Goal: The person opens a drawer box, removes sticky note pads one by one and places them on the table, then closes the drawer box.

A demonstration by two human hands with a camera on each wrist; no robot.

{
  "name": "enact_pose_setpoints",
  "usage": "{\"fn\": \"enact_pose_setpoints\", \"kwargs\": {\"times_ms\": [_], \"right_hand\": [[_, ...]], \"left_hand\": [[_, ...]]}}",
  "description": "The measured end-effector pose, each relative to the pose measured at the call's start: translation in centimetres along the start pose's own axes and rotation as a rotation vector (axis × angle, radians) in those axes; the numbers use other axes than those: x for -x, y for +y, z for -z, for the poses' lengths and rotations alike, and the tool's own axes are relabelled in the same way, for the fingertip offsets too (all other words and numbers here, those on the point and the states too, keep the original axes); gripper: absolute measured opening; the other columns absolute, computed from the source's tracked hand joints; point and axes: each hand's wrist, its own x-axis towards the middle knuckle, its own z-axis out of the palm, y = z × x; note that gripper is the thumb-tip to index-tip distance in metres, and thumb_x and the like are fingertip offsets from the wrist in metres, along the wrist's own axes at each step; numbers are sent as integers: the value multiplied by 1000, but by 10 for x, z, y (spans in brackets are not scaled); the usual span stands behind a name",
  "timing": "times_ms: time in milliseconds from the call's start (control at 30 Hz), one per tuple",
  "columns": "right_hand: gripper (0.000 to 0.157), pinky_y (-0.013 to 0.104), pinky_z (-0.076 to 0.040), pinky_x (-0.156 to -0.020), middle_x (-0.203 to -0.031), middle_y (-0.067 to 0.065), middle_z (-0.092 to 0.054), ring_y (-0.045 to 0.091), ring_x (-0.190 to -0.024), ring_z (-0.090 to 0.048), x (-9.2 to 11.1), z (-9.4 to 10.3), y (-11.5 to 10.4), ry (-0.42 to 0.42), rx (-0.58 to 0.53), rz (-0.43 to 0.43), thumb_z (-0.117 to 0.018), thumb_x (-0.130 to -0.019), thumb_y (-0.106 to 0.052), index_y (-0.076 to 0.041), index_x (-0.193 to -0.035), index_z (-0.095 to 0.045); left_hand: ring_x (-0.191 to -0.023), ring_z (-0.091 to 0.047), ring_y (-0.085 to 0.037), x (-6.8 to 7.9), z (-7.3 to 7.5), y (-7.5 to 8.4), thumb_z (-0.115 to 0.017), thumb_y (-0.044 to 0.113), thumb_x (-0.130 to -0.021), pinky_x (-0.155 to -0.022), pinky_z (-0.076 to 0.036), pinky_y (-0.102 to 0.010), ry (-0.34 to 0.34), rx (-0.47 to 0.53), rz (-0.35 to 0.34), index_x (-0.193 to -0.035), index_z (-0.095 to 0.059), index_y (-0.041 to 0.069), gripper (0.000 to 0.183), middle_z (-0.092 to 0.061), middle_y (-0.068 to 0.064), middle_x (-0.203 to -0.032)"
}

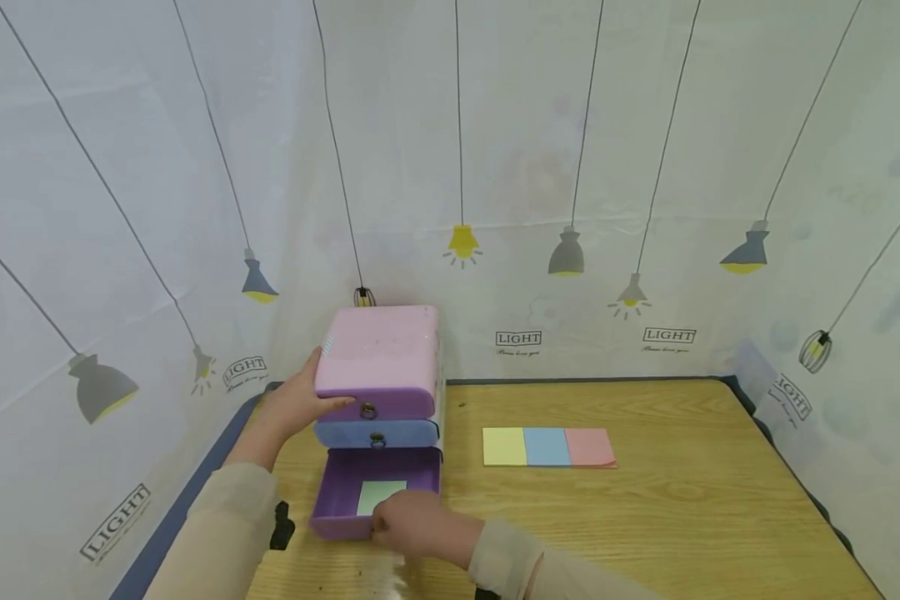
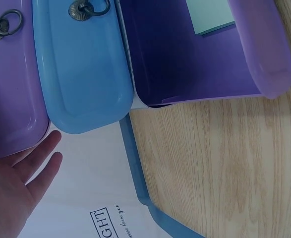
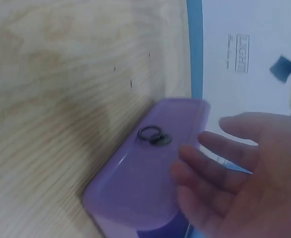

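A small chest of drawers with a pink top (image 1: 378, 346) stands on the table. Its purple bottom drawer (image 1: 337, 527) is pulled out, and a pale green sticky note pad (image 1: 372, 493) lies inside. My left hand (image 1: 300, 403) rests against the chest's left side, thumb along the front of the purple top drawer (image 1: 405, 404), other fingers fairly straight. At the open drawer's front edge is my right hand (image 1: 418, 521); the right wrist view shows its fingers loosely bent and apart, beside the drawer front with its metal ring pull (image 3: 152, 135).
Right of the chest lie yellow (image 1: 504, 447), blue (image 1: 547, 447) and pink (image 1: 590, 447) sticky note pads in a row. A blue middle drawer (image 1: 412, 433) is closed. Printed white cloth (image 1: 517, 275) surrounds the wooden table (image 1: 690, 500).
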Motion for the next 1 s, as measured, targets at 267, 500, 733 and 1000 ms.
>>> {"fn": "enact_pose_setpoints", "kwargs": {"times_ms": [267, 500, 733, 1000], "right_hand": [[9, 21, -43, -58, -75, -13, -62, 1, -66, -54, -14, 2, 26, 158, -61, -44, -66, -89, -26, -20, -88, -72], [16, 22, -47, -67, -84, -6, -62, 6, -75, -56, -26, -2, 47, 139, -67, -52, -70, -90, -25, -13, -99, -73], [28, 26, -49, -83, -102, -3, -64, 12, -96, -59, -34, -7, 55, 1, -21, -27, -73, -87, -32, -15, -109, -71], [28, 24, -47, -85, -103, -6, -64, 10, -97, -59, -43, -19, 61, -91, 40, 17, -71, -89, -35, -18, -111, -71]], "left_hand": [[-129, -41, -46, -2, 1, -1, -67, 75, -71, -97, -37, -63, 1, 10, 0, -156, 7, 12, 130, -30, -26, -152], [-129, -41, -47, -3, 2, -3, -66, 77, -70, -97, -37, -64, -5, 12, 16, -156, 9, 12, 132, -30, -26, -152], [-132, -37, -47, -3, 1, -4, -67, 77, -70, -100, -34, -64, -10, 31, 12, -156, 9, 13, 131, -26, -25, -155], [-133, -37, -46, -2, 0, -2, -69, 74, -71, -100, -34, -63, -14, 51, 3, -156, 9, 14, 130, -24, -24, -156]]}}
